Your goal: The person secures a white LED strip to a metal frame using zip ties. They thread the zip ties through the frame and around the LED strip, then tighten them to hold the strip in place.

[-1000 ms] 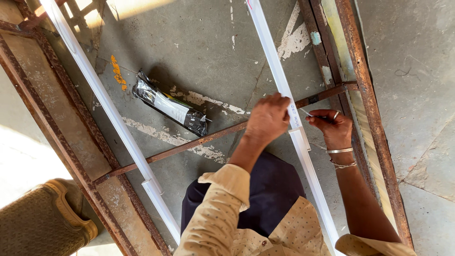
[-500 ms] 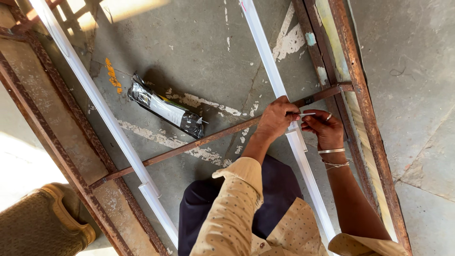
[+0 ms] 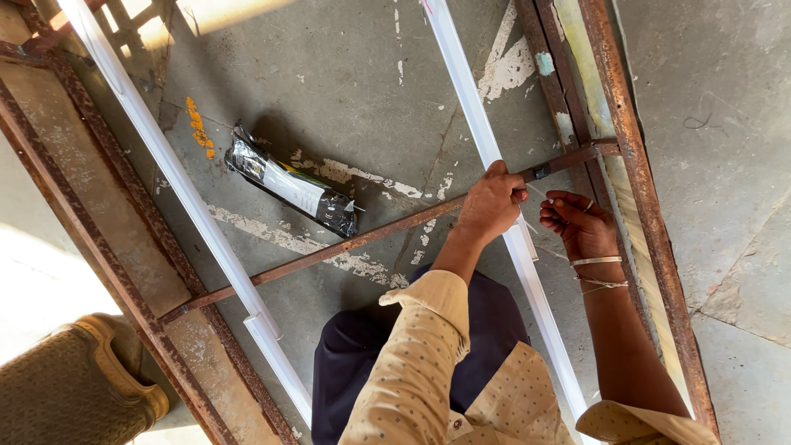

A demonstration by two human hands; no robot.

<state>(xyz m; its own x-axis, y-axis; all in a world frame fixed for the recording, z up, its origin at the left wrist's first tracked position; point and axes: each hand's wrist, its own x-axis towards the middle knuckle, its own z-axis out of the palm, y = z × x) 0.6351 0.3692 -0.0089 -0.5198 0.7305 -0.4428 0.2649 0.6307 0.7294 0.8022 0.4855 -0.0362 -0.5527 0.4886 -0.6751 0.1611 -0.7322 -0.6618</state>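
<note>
Right of centre, the left hand [image 3: 492, 200] has moved from the white strip [image 3: 474, 111] onto the rusty crossbar [image 3: 346, 241], grip clamped there. The right hand [image 3: 579, 227], just beside, pinches a thin wire [image 3: 540, 195], now drawn closer.

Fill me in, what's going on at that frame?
A person is working over a rusty metal frame lying on a concrete floor. The left hand grips the rusty crossbar where a white strip crosses it. The right hand pinches something small and thin beside that crossing; what it is cannot be made out. A black and silver packet lies on the floor, untouched.
</note>
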